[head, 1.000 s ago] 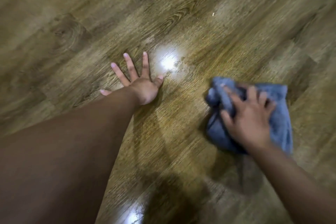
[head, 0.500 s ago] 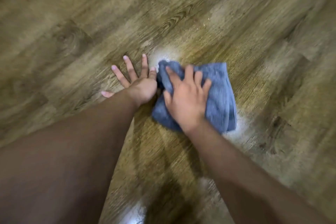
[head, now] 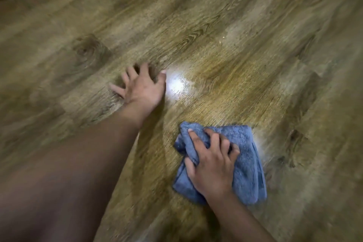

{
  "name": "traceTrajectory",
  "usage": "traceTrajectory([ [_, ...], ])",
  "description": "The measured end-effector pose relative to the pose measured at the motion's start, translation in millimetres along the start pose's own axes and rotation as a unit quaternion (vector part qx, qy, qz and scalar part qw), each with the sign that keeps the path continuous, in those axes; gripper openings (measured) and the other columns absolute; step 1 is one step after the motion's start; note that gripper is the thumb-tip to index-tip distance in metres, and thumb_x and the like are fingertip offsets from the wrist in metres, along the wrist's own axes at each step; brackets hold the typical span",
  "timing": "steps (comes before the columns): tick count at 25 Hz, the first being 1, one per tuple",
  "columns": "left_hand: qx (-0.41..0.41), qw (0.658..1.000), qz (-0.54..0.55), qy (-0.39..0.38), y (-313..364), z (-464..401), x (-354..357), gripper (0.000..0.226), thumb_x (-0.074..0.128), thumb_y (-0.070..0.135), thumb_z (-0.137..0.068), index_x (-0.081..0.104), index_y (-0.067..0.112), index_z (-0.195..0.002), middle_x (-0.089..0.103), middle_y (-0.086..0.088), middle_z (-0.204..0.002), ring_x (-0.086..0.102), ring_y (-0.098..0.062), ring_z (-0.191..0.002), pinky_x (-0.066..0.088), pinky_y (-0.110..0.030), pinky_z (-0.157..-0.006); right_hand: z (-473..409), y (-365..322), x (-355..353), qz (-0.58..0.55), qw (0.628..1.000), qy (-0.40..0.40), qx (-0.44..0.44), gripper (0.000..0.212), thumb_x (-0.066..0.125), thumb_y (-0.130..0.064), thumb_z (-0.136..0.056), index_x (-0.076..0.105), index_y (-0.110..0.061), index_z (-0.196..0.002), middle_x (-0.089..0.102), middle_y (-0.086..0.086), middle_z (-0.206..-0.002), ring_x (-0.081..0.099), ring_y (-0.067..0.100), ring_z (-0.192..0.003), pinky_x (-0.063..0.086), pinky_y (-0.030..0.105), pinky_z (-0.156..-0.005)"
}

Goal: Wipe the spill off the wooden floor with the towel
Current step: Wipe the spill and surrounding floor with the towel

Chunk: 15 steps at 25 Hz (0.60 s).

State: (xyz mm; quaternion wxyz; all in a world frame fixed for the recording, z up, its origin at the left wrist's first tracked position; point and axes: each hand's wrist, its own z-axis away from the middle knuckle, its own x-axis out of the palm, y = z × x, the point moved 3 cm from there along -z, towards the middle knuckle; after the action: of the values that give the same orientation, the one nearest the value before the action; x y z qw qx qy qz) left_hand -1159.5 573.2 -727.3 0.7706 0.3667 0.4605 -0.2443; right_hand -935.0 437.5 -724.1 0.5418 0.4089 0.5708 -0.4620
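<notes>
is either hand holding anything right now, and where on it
The right hand grips the blue towel, fingers curled into the bunched folds on its left side, pressing it to the wooden floor. The left hand holds nothing; it rests spread on the floor.

The towel (head: 245, 155) is blue terry cloth, bunched into a rumpled fold and lying flat on the wooden floor (head: 225, 15) — its nearer left part is gathered into creases; a wet, glossy patch (head: 177, 84) shines on the brown grained planks beyond it — well apart from the cloth.
</notes>
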Motion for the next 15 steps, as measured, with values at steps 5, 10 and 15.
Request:
traceTrajectory([
  [5, 0.065, 0.989, -0.077, 0.107, -51, -27, -4, 0.059, 0.022, 0.066, -0.099, 0.036, 0.039, -0.150, 0.020, -0.001, -0.168, 0.008, -0.022, -0.157, 0.000, -0.076, -0.114, -36, -6, 2, -0.011, 0.999, 0.039, 0.007, 0.068, 0.054, -0.059, -0.070, 0.055, -0.038, -0.135, 0.048, 0.003, -0.127, 0.045, 0.032, -0.111, 0.031, 0.058, -0.095],
  [10, 0.065, 0.985, -0.085, 0.137, -49, -26, 6, 0.056, 0.029, 0.065, -0.097, 0.040, 0.040, -0.147, 0.026, 0.000, -0.165, 0.014, -0.023, -0.155, 0.006, -0.074, -0.114, -140, -21, 3, -0.038, 0.997, 0.060, 0.030, 0.065, 0.048, -0.060, -0.074, 0.057, -0.037, -0.134, 0.049, 0.007, -0.124, 0.042, 0.033, -0.107, 0.031, 0.056, -0.095],
  [15, 0.065, 0.980, -0.083, 0.170, -54, -32, 7, 0.054, 0.037, 0.062, -0.097, 0.045, 0.040, -0.145, 0.033, 0.001, -0.163, 0.020, -0.023, -0.153, 0.010, -0.073, -0.114, -251, -51, 8, -0.032, 0.997, 0.064, 0.013, 0.061, 0.047, -0.061, -0.075, 0.058, -0.039, -0.131, 0.050, 0.006, -0.121, 0.041, 0.032, -0.106, 0.030, 0.056, -0.095],
])
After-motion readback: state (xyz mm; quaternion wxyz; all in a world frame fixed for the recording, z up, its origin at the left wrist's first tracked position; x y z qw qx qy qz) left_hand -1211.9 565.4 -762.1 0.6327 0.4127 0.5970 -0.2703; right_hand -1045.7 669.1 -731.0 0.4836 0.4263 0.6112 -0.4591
